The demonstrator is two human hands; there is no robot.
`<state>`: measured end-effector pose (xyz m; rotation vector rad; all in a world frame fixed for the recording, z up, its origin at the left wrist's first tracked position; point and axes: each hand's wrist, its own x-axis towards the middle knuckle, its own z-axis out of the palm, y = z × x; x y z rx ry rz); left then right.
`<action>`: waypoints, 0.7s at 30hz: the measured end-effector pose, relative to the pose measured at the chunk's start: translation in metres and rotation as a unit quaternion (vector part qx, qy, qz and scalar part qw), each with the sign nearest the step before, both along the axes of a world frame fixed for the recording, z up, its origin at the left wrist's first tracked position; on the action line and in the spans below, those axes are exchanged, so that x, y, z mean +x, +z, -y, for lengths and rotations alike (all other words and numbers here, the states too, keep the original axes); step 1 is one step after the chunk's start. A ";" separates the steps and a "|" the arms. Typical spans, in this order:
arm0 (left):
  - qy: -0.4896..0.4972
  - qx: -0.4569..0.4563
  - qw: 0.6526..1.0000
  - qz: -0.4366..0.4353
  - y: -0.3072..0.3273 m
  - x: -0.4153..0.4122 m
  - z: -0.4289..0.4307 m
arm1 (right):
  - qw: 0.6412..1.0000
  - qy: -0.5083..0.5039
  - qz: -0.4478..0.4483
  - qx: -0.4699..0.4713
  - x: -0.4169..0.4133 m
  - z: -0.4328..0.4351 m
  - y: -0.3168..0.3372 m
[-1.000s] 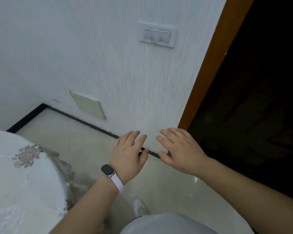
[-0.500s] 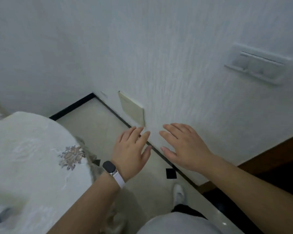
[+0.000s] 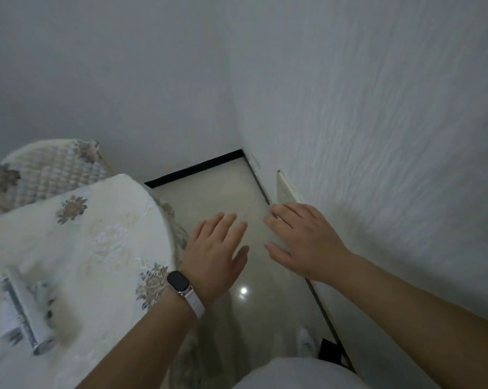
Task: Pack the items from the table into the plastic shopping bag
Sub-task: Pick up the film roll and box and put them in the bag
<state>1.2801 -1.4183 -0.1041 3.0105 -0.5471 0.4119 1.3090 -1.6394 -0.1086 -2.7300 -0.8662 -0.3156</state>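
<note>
A round table [image 3: 77,248] under a white floral cloth fills the lower left. On it, near the left edge, lies a silvery roll-shaped item [image 3: 26,307], blurred, with pale wrapping beside it. My left hand [image 3: 216,254], a dark watch on its wrist, hovers flat and open over the floor just right of the table's edge. My right hand [image 3: 301,242] is held out flat beside it, fingers apart, close to the wall. Neither hand holds anything. No plastic shopping bag shows in this view.
A chair with a quilted floral cushion [image 3: 49,169] stands behind the table. White walls meet in a corner ahead, with a beige panel [image 3: 286,189] low on the right wall. Glossy pale floor tiles [image 3: 223,192] lie between table and wall. My white shoe [image 3: 306,343] shows below.
The view has swung left: the doorway and the light switch have left the frame, while the table, the roll on it and the chair have come in. Both hands stay open and empty.
</note>
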 end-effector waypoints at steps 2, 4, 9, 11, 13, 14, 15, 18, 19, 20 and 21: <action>0.044 0.009 0.999 0.000 0.005 0.012 -0.004 | 0.999 0.036 -0.007 -0.003 0.033 -0.006 0.002; 0.088 0.012 0.996 -0.001 0.008 0.017 -0.014 | 0.997 0.073 -0.005 -0.003 0.060 -0.019 0.002; 0.219 0.020 0.976 -0.013 0.010 0.000 -0.060 | 0.989 0.142 -0.001 0.030 0.101 -0.083 0.006; 0.264 0.014 0.964 -0.022 0.007 -0.010 -0.081 | 0.984 0.177 0.001 0.035 0.109 -0.111 0.009; 0.308 0.009 0.951 -0.024 0.002 -0.019 -0.101 | 0.975 0.219 0.005 0.033 0.115 -0.139 0.006; 0.329 0.005 0.944 -0.022 0.000 -0.024 -0.110 | 0.970 0.240 0.004 0.028 0.117 -0.152 0.005; 0.346 0.000 0.938 -0.019 -0.003 -0.027 -0.120 | 0.967 0.255 -0.001 0.020 0.119 -0.164 0.005; 0.383 -0.020 0.924 -0.010 -0.015 -0.035 -0.153 | 0.958 0.288 -0.014 -0.001 0.123 -0.204 0.005; 0.395 -0.027 0.918 -0.007 -0.019 -0.036 -0.166 | 0.954 0.299 -0.017 -0.008 0.122 -0.219 0.005; 0.409 -0.036 0.912 -0.004 -0.022 -0.037 -0.179 | 0.950 0.310 -0.019 -0.011 0.122 -0.233 0.004; 0.423 -0.044 0.905 -0.002 -0.025 -0.038 -0.193 | 0.947 0.321 -0.022 -0.014 0.122 -0.248 0.003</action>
